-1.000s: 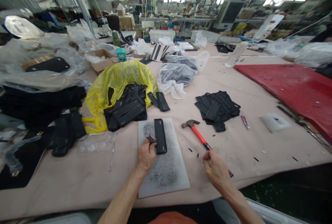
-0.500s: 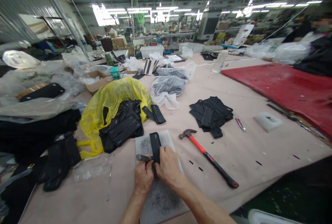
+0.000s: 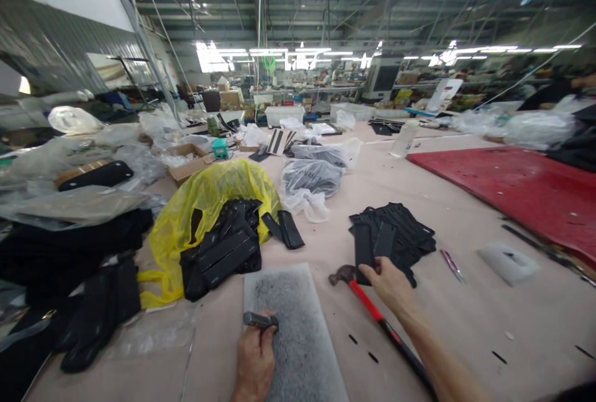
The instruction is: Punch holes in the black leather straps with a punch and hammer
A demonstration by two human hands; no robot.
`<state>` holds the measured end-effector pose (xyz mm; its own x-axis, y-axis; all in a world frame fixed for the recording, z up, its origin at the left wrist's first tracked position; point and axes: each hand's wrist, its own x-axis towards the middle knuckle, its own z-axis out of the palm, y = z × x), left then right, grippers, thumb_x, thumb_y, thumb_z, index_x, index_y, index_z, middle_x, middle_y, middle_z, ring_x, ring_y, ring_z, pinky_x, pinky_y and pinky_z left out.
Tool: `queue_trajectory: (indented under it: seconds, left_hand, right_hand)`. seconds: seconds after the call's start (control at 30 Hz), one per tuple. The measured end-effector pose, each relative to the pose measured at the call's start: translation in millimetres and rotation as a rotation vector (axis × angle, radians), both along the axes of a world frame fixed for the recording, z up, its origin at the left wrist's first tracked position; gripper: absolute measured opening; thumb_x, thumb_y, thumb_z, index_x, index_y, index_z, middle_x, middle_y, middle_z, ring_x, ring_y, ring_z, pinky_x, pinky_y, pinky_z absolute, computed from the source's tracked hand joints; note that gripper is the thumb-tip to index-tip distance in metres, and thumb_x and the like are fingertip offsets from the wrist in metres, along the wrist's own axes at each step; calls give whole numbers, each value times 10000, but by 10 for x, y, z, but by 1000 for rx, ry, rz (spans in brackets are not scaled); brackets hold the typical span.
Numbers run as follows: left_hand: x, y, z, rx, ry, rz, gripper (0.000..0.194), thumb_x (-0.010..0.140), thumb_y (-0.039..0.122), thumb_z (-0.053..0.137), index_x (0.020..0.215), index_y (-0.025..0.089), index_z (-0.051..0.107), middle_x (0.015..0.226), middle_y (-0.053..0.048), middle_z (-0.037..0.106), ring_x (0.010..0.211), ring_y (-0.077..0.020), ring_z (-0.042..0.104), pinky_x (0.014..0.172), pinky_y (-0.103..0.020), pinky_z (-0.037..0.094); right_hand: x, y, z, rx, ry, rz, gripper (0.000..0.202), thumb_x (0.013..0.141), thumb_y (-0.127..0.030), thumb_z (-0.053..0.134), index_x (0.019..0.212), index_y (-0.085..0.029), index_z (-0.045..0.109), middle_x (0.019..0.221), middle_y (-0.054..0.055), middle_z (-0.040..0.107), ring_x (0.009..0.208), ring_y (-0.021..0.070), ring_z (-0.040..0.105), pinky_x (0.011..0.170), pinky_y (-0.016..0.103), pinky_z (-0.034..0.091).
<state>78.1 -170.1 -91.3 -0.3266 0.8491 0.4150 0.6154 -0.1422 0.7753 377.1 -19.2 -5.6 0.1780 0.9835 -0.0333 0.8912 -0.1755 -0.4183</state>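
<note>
My left hand (image 3: 255,355) is closed around a short dark metal punch (image 3: 259,320), held lying sideways over the left part of a scuffed whitish board (image 3: 298,303). My right hand (image 3: 385,281) pinches the near end of a flat black strip (image 3: 364,252). That strip stands at the left side of a pile of similar black pieces (image 3: 405,234); whether it touches them I cannot tell. A claw hammer (image 3: 370,303) with a red and black handle lies beneath and beside my right forearm, its head just left of the strip.
Left of the board, a yellow plastic bag (image 3: 214,182) spills black strips (image 3: 226,253). Small pink snips (image 3: 451,265) and a whitish block (image 3: 508,263) lie at right. Farther back are a red sheet (image 3: 503,188) and a clear-bagged bundle (image 3: 311,178).
My right hand has carried the black strip off the board, rightward to the pile. My left hand stays by the board with the punch. The view has tilted up.
</note>
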Motion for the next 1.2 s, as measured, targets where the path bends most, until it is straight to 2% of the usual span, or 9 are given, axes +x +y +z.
queue_trajectory:
  seconds: [0.07,0.13,0.27,0.37,0.47,0.63,0.8,1.0,1.2]
  left_hand:
    - [5,6,-9,22,16,13,231,877,275,521,933,179,724,902,-73,775,840,-238,746,743,-311,622]
    - [8,11,-6,30,32,22,231,881,273,520,935,177,723,905,-79,775,836,-240,747,747,-311,622]
    - [-7,22,11,37,63,-8,226,884,252,511,946,175,715,895,-77,775,820,-231,749,730,-294,622]
    - [-24,37,-39,54,90,-33,224,887,237,505,950,180,712,900,-77,773,840,-228,747,737,-287,619]
    - [-26,52,-175,108,89,-17,250,904,261,479,944,183,713,884,-85,771,824,-228,747,729,-291,619]
    - [2,61,-342,98,52,18,279,923,284,453,965,186,711,895,-97,767,833,-235,744,724,-306,620]
    - [-13,48,-215,64,57,-17,249,897,242,482,984,174,706,918,-98,769,857,-234,743,747,-301,617]
    - [33,49,-11,5,-2,7,261,874,240,477,940,169,720,892,-89,771,838,-233,742,762,-320,614]
    - [29,-81,203,-85,-175,102,297,879,326,479,918,163,724,903,-96,768,864,-250,729,788,-349,596]
  right_hand:
    - [145,203,113,161,-197,-98,464,893,-414,502,1208,-77,549,1156,228,595,1080,364,563,831,428,425]
    - [31,354,165,215,-255,-55,472,922,-382,462,1274,-73,516,1257,237,547,1152,372,523,888,449,409]
    - [-789,549,60,46,-69,221,435,919,-406,496,1245,-126,564,1225,170,602,1140,271,563,938,343,405]
    - [-1420,690,-104,-30,-19,260,491,818,-494,629,1140,-124,620,1156,180,629,1099,300,593,910,359,424]
    - [-1712,850,-249,-124,22,223,474,780,-417,689,1111,-85,620,1136,221,628,1077,334,608,874,393,448]
    - [-1628,1055,-379,-278,113,197,296,887,-338,630,1081,-114,623,1053,129,659,971,240,645,823,380,508]
    - [-1474,959,-327,-302,233,282,262,931,-389,590,994,-139,638,933,24,659,786,147,635,709,315,534]
    - [-1231,521,19,-107,298,385,164,847,-190,521,754,-154,651,588,-1,604,616,135,569,566,231,363]
    - [-835,154,538,1,418,469,152,802,-312,554,805,-184,637,598,-27,571,582,131,520,555,237,370]
